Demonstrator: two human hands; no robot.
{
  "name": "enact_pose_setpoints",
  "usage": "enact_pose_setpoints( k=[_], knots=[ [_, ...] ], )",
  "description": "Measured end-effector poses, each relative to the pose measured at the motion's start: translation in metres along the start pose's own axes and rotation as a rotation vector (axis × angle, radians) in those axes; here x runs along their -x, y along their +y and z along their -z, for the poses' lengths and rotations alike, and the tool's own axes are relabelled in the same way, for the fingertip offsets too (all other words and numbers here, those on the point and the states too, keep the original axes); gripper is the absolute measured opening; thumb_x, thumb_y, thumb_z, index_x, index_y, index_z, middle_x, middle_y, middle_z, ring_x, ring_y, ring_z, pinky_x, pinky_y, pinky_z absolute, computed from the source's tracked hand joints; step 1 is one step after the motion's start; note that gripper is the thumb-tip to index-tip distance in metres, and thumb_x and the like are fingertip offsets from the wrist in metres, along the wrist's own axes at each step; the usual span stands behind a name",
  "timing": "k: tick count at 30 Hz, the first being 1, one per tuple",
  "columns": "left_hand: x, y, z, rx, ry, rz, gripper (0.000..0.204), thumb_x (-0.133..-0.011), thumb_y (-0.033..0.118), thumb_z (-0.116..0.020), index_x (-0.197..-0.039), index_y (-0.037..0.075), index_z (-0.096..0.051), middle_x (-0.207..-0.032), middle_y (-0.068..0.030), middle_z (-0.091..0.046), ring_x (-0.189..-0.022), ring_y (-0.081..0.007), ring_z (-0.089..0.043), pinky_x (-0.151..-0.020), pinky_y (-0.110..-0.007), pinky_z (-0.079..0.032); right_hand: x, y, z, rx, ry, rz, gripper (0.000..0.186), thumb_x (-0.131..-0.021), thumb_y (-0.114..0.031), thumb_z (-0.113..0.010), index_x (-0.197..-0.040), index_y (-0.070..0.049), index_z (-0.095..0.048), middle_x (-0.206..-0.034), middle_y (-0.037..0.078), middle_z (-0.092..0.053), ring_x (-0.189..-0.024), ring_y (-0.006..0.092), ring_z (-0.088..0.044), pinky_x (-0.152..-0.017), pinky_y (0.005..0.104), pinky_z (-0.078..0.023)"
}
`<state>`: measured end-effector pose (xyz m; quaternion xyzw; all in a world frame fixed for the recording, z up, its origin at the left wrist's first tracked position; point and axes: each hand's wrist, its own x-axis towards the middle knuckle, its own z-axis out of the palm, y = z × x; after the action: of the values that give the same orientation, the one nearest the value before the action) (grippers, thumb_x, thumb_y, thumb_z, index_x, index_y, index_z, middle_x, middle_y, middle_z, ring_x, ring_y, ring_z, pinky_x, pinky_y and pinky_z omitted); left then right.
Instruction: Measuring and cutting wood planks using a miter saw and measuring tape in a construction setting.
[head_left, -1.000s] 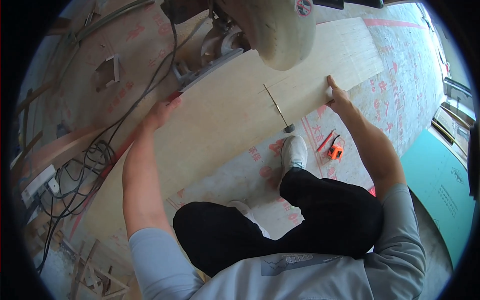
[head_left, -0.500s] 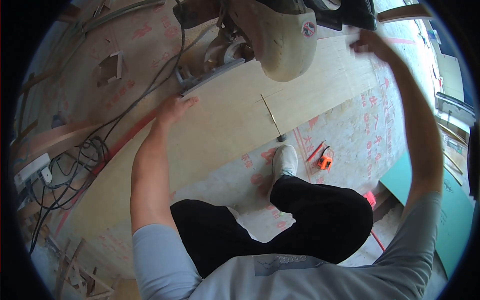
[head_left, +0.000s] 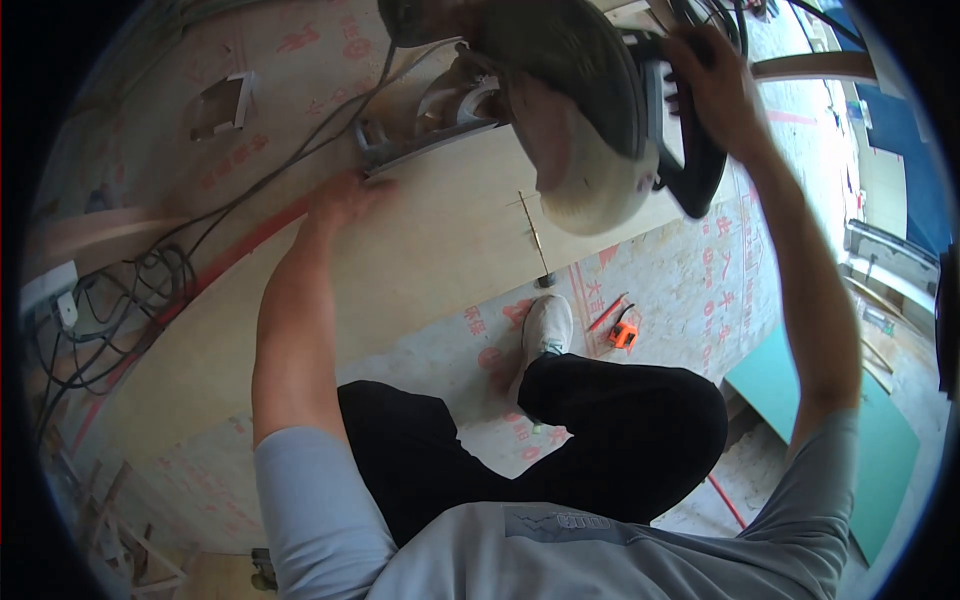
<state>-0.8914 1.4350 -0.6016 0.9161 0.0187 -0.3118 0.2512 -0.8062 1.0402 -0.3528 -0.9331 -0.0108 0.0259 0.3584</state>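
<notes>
Over one board [head_left: 430,245], the right hand [head_left: 722,92] grips one saw [head_left: 590,110].

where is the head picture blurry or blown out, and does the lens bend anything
Head view: the left grip is smeared, probably by motion; head view: the floor sheeting is washed out by glare toward the upper right; head view: the orange tape measure looks fairly crisp; head view: the plywood board seems to bow toward the left rim, and the corners are black.
</notes>
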Motion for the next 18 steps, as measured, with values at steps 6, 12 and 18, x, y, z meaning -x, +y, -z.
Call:
enact_pose_setpoints(
  k=[6,12,18],
  knots=[
    [-0.005,0.007,0.002,0.023,-0.074,0.088,0.088,-0.072,0.076,-0.064,-0.106,-0.004,-0.071,-0.107,-0.0269,-0.069,-0.102,-0.0376,-0.067,-0.088,-0.045,-0.051,0.070,0.037,-0.025,-0.193,0.083,-0.012,0.033,-0.101,-0.034,-0.057,-0.117,-0.005,-0.056,-0.087,0.008,-0.068,-0.069,0.0136,-0.067,-0.059,0.0264,-0.055],
    [-0.002,0.013,0.001,0.021,-0.034,0.086,0.077,-0.075,0.072,-0.064,-0.118,0.008,-0.070,-0.111,-0.0194,-0.070,-0.106,-0.0348,-0.067,-0.093,-0.043,-0.051,0.077,0.055,-0.025,-0.527,-0.050,-0.048,0.052,-0.105,-0.050,-0.031,-0.130,-0.007,-0.046,-0.100,0.014,-0.068,-0.080,0.0183,-0.069,-0.072,0.0319,-0.057],
    [-0.001,0.017,0.005,0.039,-0.066,0.130,0.077,-0.073,0.070,-0.067,-0.120,0.009,-0.069,-0.114,-0.0198,-0.069,-0.109,-0.0336,-0.066,-0.095,-0.042,-0.050,0.079,0.054,-0.023,-0.598,-0.108,-0.104,0.061,-0.104,-0.056,-0.023,-0.136,-0.008,-0.043,-0.107,0.016,-0.068,-0.082,0.0204,-0.070,-0.074,0.0324,-0.058]
  ],
)
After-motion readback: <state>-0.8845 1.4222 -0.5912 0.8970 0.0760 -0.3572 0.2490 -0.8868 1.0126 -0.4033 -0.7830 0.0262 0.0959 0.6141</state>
